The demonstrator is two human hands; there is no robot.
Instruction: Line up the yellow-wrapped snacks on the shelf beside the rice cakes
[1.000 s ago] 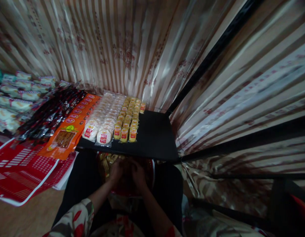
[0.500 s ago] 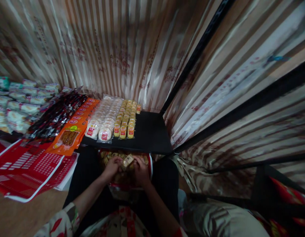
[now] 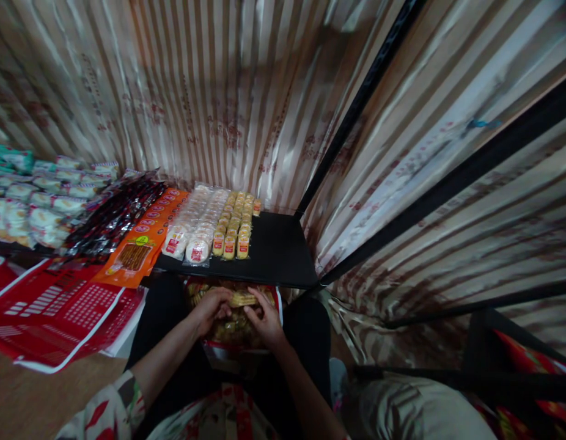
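Packet [image 3: 243, 299] is hanging between the person's left hand [image 3: 214, 308] and right hand [image 3: 265, 322], fingers of both pinching its ends, over a red container [image 3: 280, 304]; past it, I'm seeing wrapped snacks [image 3: 231, 229] lining a black shelf [image 3: 279, 252].

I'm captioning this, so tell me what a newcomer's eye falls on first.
Probably the bright orange packaging, left of centre between dark shiny packets and clear-wrapped white rounds. Next, the red basket at the lower left. Then, low in the centre, the left hand and right hand holding a yellowish pack between them.
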